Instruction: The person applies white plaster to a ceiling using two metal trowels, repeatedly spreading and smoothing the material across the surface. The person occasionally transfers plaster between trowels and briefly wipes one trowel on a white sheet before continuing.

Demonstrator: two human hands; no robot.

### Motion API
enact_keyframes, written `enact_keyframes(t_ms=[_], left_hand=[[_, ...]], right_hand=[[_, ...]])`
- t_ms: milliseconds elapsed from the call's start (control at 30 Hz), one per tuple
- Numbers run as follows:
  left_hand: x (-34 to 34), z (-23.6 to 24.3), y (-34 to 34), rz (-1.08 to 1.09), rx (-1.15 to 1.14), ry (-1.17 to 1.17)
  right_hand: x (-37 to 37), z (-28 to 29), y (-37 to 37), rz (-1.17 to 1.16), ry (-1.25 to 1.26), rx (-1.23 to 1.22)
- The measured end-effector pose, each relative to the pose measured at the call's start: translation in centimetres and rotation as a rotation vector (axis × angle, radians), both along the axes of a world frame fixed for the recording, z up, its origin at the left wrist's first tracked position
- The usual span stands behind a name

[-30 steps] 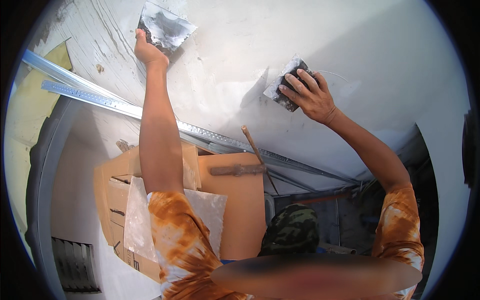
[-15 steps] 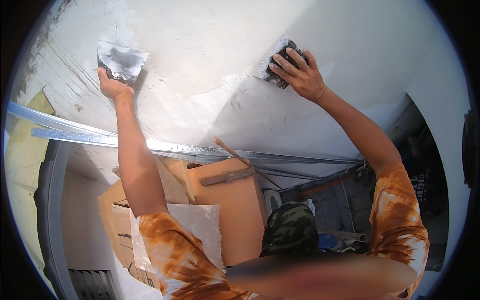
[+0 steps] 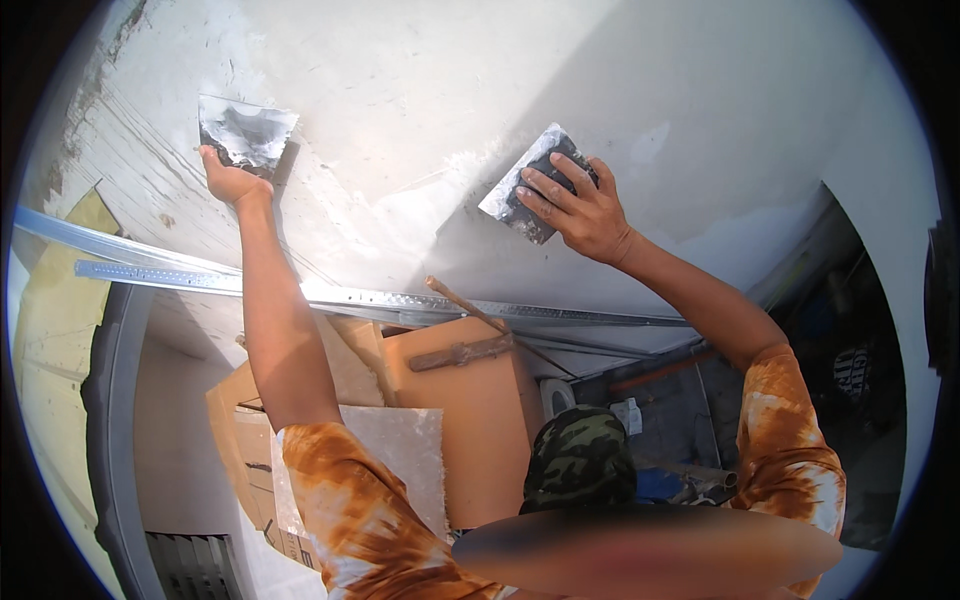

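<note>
In the head view, my left hand (image 3: pixel 232 179) grips a broad dark putty knife (image 3: pixel 255 138) loaded with white compound, held at the upper left in front of the pale plastered wall (image 3: pixel 400 70). My right hand (image 3: pixel 579 206) has its fingers pressed over the back of a second putty knife (image 3: pixel 515 200), whose white-smeared blade lies against the wall at the centre right, near the border of a shadow. The wall under the left knife is streaked and patchy; smoother white patches lie between the two knives.
Silver perforated metal channels (image 3: pixel 370 298) run across below my hands, with a wooden stick (image 3: pixel 463 303) on cardboard boxes (image 3: pixel 460 430) and a pale board (image 3: pixel 360 430). A yellow sheet (image 3: pixel 55 320) and grey frame edge (image 3: pixel 125 400) stand left; dark clutter (image 3: pixel 840 330) sits lower right.
The left knife appears lower and further left than a second ago. The right knife rose, then came down and to the left over the last half second. The whole view has shifted a little.
</note>
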State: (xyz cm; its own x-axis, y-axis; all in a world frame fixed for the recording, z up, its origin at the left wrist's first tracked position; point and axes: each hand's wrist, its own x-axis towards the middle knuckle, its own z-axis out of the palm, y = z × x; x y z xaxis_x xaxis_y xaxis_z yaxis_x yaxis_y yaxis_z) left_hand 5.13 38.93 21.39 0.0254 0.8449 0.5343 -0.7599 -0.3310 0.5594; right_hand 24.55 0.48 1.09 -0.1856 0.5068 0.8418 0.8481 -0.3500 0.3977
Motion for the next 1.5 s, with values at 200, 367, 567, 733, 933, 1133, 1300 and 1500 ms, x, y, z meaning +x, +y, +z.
enact_keyframes(t_ms=[200,367,567,733,933,1133,1300,1500], left_hand=[[-0.1,0.0,0.1,0.093,-0.033,0.067],[-0.4,0.0,-0.7,0.082,-0.01,0.095],[-0.3,0.0,-1.3,0.045,-0.018,0.075],[-0.1,0.0,-1.1,0.023,-0.058,0.043],[0.0,-0.1,0.1,0.048,0.01,0.024],[0.4,-0.3,1.1,0.109,0.002,-0.035],[0.3,-0.3,0.3,0.064,0.008,-0.023],[0.1,-0.2,-0.5,0.044,0.033,0.006]], right_hand=[[-7.1,5.7,10.8,0.13,-0.225,-0.31],[-4.7,8.1,12.7,-0.18,-0.491,-0.367],[7.2,7.1,0.1,-0.216,-0.223,0.085],[13.3,-0.4,-8.2,-0.399,0.022,0.248],[9.0,-8.6,-9.8,-0.365,0.32,0.229],[-0.7,-1.1,2.3,0.052,0.028,-0.03],[-7.0,7.2,14.5,0.158,-0.332,-0.269],[-0.1,5.9,8.6,-0.014,-0.224,-0.123]])
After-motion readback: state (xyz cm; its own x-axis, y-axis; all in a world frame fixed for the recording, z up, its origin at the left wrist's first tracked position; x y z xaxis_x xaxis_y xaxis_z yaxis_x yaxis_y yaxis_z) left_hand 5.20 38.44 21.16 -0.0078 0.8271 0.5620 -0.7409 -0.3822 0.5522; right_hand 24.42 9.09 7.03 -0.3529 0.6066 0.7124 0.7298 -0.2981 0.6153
